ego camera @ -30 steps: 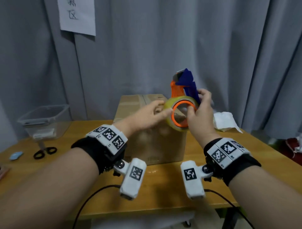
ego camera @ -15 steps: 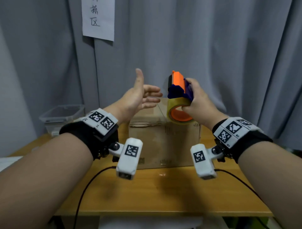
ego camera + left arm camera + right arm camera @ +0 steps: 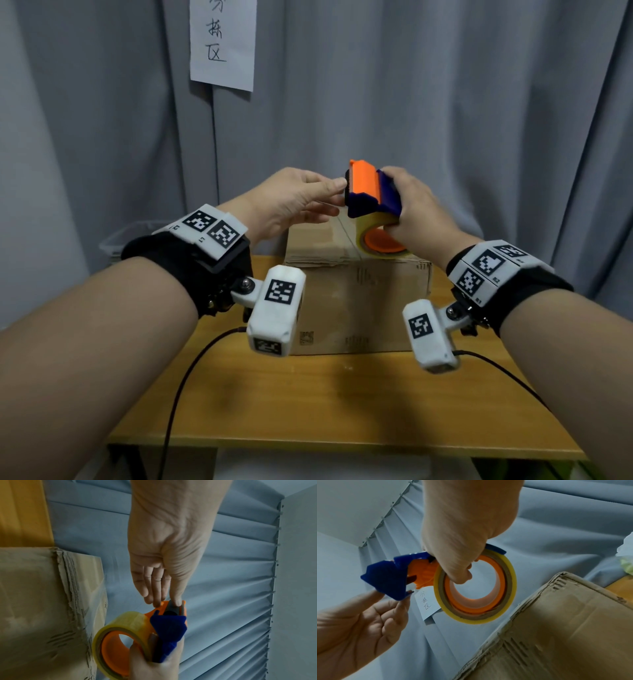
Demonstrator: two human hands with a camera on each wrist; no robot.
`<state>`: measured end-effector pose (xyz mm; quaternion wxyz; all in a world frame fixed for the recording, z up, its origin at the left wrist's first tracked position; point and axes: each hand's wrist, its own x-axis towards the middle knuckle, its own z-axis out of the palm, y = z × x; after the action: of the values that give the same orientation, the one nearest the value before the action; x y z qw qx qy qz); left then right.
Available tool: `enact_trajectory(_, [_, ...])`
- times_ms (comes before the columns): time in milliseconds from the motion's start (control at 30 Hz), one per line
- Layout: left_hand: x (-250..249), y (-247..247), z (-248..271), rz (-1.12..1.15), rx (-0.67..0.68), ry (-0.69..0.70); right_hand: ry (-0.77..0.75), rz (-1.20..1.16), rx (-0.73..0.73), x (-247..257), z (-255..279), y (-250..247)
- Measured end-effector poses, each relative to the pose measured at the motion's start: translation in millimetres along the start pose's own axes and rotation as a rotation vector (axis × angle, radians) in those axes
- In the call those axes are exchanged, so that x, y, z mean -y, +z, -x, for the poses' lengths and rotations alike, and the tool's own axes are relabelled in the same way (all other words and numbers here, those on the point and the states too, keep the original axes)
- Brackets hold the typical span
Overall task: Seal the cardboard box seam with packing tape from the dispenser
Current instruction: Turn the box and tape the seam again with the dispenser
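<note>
A person's two bare forearms reach forward over a wooden table (image 3: 342, 404), each wrist wearing a black band with white marker tiles and a small white camera.

The right hand (image 3: 421, 212) grips an orange and blue tape dispenser (image 3: 371, 192), held in the air just above the near top edge of a cardboard box (image 3: 359, 301). Its fingers curl over the blue body, and the thumb hooks into the orange core of the yellowish tape roll (image 3: 476, 586).

The left hand (image 3: 291, 202) reaches in from the left with fingers nearly straight and close together. In the left wrist view, the fingertips (image 3: 176, 601) touch the dispenser's cutter end; whether they pinch any tape cannot be told.

The box sits on the table towards the back, its top edges worn and ragged.

Grey pleated curtains (image 3: 445, 102) hang across the whole back of the room. A white paper sign (image 3: 222, 44) with handwritten characters is fixed to the curtain, above and to the left of the hands. A clear plastic bin (image 3: 116, 240) shows partly behind the left wrist. Thin black cables (image 3: 178, 394) trail from the wrist cameras across the tabletop.
</note>
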<state>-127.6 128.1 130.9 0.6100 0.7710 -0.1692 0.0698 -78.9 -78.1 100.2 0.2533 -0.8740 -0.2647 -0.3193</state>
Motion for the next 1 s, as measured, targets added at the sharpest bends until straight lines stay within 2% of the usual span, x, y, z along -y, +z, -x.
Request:
enact_trajectory(167, [-0.7,1.0,-0.5,0.014,-0.058,-0.024,-0.024,0.031,0.014,1.0,2.5,-3.1])
enact_trajectory(333, [2.7,1.5,-1.1,-0.109,-0.141,-0.071,-0.075,0.183,0.032,0.9,4.5,-3.2])
enact_trajectory(500, [13.3,-7.0,2.5,-0.215,-0.185,-0.129,-0.137,0.431,0.171,1.5,4.5,-3.8])
enact_trajectory(600, [29.0,-10.5,5.7,-0.190,-0.223,-0.177,-0.190,0.510,0.222,10.1,-0.1,-1.5])
enact_trajectory(867, [67.9,-40.5,16.6,-0.095,-0.484,-0.328,-0.233,0.738,0.334,12.6,1.2,1.7])
enact_trajectory(933, [76.1,-35.8,14.7,-0.076,-0.570,-0.324,-0.279,0.793,0.350,22.5,-3.8,5.7])
enact_trajectory(1000, [83.8,-31.5,13.9,-0.086,-0.593,-0.308,-0.310,0.836,0.385,30.3,-6.9,8.6])
